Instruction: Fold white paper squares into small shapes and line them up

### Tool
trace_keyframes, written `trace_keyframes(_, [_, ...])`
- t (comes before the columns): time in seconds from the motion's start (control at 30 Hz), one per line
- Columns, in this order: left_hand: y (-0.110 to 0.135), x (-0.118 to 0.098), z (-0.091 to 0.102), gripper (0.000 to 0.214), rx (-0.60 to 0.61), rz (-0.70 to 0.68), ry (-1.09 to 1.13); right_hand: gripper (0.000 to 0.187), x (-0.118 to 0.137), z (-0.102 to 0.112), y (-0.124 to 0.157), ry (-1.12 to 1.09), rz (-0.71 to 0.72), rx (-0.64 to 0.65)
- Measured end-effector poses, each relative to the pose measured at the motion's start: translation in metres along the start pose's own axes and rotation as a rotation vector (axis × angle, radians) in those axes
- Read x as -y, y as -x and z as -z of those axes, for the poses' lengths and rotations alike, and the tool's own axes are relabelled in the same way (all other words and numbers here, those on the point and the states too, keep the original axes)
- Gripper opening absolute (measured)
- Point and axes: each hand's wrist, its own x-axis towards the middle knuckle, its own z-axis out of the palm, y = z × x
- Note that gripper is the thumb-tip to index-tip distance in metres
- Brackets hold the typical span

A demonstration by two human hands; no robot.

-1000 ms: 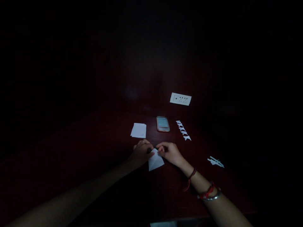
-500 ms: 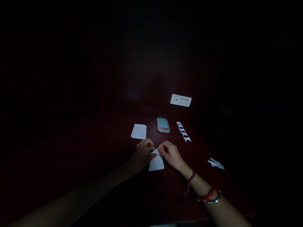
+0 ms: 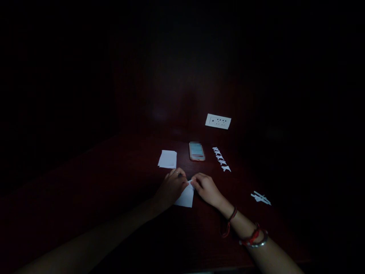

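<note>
A small white sheet of paper lies on the dark red table between my hands. My left hand rests on the paper's left side, fingers curled and pinching its top edge. My right hand pinches the same top edge from the right; its wrist wears red thread bands and a metal bangle. The two sets of fingertips nearly meet above the sheet. The scene is very dim.
A stack of white paper squares lies behind my left hand. A phone sits beside it. A row of small folded white pieces runs to the right. White paper strips lie far right. A wall socket plate is behind.
The paper has turned and shifted left, now lying more under my left hand. Both hands have stayed pinched at its top edge and moved slightly closer together.
</note>
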Motion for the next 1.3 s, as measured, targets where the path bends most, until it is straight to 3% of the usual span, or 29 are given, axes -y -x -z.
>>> trace_keyframes(0.17, [0.001, 0.007, -0.003, 0.004, 0.014, -0.010, 0.066, 0.012, 0.003, 0.003, 0.001, 0.003, 0.033, 0.004])
trace_keyframes(0.37, [-0.001, 0.002, 0.000, 0.004, 0.018, -0.037, 0.109, 0.011, 0.010, 0.005, 0.003, 0.049, 0.041, -0.092])
trace_keyframes(0.6, [-0.001, 0.003, 0.004, 0.008, -0.043, 0.015, 0.126, 0.008, 0.011, 0.006, 0.002, 0.032, 0.028, -0.077])
trace_keyframes(0.97, [-0.002, -0.001, 0.012, 0.011, -0.107, -0.070, 0.058, 0.006, 0.009, 0.005, 0.003, 0.038, 0.073, -0.023])
trace_keyframes(1.3, [-0.001, -0.005, 0.012, 0.009, -0.059, -0.079, 0.057, 0.008, 0.016, 0.007, 0.003, 0.040, 0.075, -0.060])
